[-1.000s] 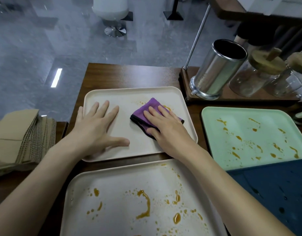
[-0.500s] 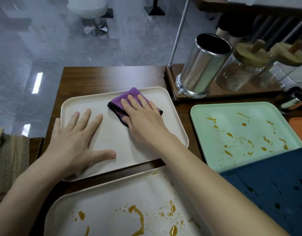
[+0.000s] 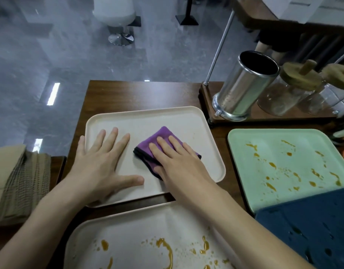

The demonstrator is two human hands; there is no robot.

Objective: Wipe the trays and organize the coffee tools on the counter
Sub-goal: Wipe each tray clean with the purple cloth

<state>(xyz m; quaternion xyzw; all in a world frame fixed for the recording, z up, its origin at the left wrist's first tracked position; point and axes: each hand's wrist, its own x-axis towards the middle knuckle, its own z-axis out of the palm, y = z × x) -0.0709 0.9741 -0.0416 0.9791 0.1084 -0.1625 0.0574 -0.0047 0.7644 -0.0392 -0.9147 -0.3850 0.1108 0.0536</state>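
Purple cloth [image 3: 161, 137], folded into a pad, lay on the middle of the far cream tray [image 3: 196, 131], which sat on the dark wooden bench [image 3: 138, 94]. The right hand [image 3: 179, 164] pressed it flat, its grip wide with straight fingers and closed on nothing. The left hand [image 3: 101, 166], grip equally wide and empty, rested palm-down on the tray's left part, thumb spread along the near side.

Judged from the task, the step in hand was wiping this tray. It would be done well with even downward pressure, overlapping strokes carried into the rim corners, and the left hand bracing the tray against sliding. The tray's bare surface looked nearly clean.

Brown spills marked the near cream tray [image 3: 147, 220] and the green tray [image 3: 233, 148] to the right. Dark droplets dotted the blue tray [image 3: 312, 230], which overlapped the green tray's near edge.

At far right, a wooden base [image 3: 206, 100] carried a steel canister [image 3: 244, 90], its contents hidden in shadow, and glass jars [image 3: 281, 100] under wooden lids [image 3: 297, 78]. The jars appeared almost empty.
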